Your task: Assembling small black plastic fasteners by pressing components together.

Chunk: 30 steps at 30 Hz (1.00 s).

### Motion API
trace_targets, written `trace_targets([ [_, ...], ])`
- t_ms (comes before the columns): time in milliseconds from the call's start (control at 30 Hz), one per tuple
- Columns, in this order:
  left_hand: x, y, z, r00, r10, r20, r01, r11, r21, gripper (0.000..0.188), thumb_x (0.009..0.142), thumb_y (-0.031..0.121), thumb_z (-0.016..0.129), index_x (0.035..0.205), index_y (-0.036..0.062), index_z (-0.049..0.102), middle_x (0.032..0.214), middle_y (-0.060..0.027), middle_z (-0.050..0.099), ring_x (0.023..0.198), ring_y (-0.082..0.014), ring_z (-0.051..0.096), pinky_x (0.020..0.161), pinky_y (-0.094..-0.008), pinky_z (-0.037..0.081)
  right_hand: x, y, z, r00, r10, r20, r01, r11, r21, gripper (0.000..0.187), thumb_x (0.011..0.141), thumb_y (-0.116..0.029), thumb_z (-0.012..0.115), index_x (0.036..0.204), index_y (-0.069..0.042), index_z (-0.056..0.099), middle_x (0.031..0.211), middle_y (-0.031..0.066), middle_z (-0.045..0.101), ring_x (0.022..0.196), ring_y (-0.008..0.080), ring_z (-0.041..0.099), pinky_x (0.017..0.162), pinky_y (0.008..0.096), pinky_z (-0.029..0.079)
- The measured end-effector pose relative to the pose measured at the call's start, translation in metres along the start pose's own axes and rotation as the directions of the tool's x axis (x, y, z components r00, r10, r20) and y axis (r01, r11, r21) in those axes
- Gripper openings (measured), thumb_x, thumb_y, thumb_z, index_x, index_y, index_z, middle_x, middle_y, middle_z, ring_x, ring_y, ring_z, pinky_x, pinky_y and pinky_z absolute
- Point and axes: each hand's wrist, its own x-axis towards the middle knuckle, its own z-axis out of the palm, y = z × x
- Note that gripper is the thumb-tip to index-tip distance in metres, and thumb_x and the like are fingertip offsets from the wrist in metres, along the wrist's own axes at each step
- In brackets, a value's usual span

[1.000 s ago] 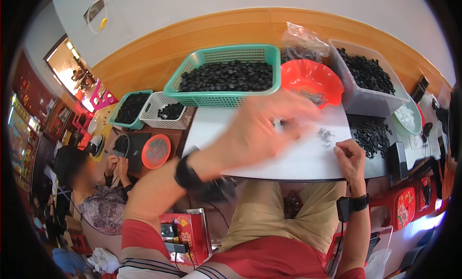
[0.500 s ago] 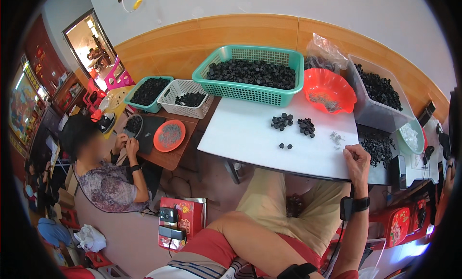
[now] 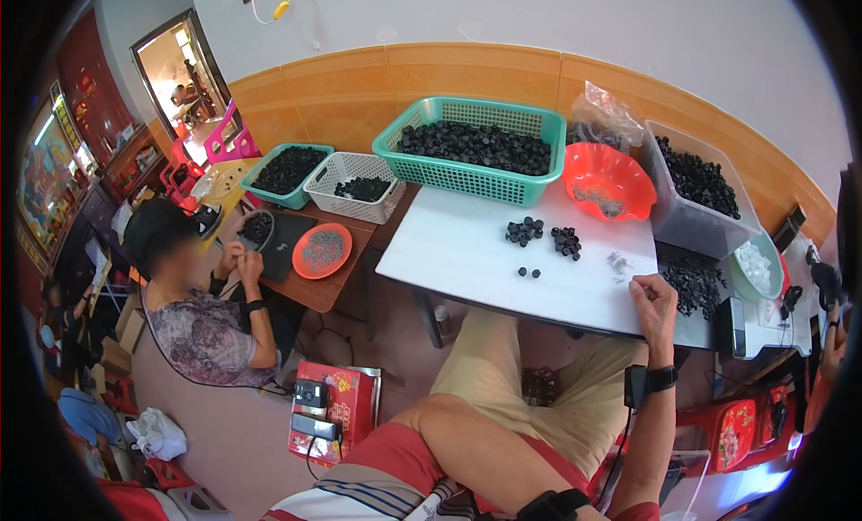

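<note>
The red bowl (image 3: 613, 171) stands at the back of the white counter (image 3: 458, 242). On the person's side of the bowl, a small pile of thin metal pins (image 3: 619, 266) lies on the counter, and past it the right hand (image 3: 655, 304) is at the front edge. Its fingers are curled in; I cannot tell whether they grip anything. The left hand is out of view, its fingers unseen; the left arm (image 3: 476, 436) crosses the lap. Nearer than the bowl and to its left sit two clusters of black caps (image 3: 523, 233), with two single caps (image 3: 536, 273) closer in. The green basket (image 3: 458, 178), full of black pieces, stands just left of the bowl; the clear bin (image 3: 690, 217) stands just right.
</note>
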Motion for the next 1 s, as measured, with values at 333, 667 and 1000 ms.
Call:
trace_targets([
  [333, 0.009, -0.004, 0.014, 0.996, -0.004, 0.093, 0.002, 1.0, 0.019, 0.02, 0.099, 0.015, 0.066, 0.111, -0.0001, 0.071, 0.113, -0.0166, 0.069, 0.108, -0.0281, 0.066, 0.086, -0.0375, 0.056, 0.0, 0.0, 0.002, 0.999, 0.04, 0.01, -0.04, 0.999, -0.015, 0.011, 0.092, -0.007, 0.074, 0.098, 0.002, 0.073, 0.072, -0.0054, 0.057, 0.064, 0.0028, 0.045, 0.059, 0.0218, 0.038],
  [667, 0.0, 0.026, 0.02, 0.98, -0.011, 0.199, 0.011, 1.0, 0.0, 0.02, 0.098, 0.013, 0.066, 0.112, 0.0003, 0.072, 0.118, -0.0163, 0.068, 0.114, -0.028, 0.064, 0.09, -0.038, 0.057, -0.001, -0.016, 0.003, 0.999, 0.04, 0.004, -0.04, 0.998, -0.055, 0.012, 0.09, -0.007, 0.074, 0.097, 0.002, 0.073, 0.071, -0.0048, 0.058, 0.063, 0.0034, 0.045, 0.059, 0.0231, 0.039],
  [1000, -0.009, 0.055, 0.012, 0.961, -0.024, 0.276, 0.03, 0.999, -0.018, 0.02, 0.096, 0.011, 0.067, 0.112, 0.0007, 0.072, 0.123, -0.0161, 0.067, 0.12, -0.0279, 0.062, 0.093, -0.0386, 0.058, 0.002, -0.007, 0.004, 0.999, 0.028, -0.017, -0.03, 0.994, -0.11, 0.016, 0.088, -0.011, 0.075, 0.095, 0.003, 0.074, 0.069, -0.001, 0.06, 0.062, 0.0056, 0.048, 0.059, 0.0252, 0.041],
])
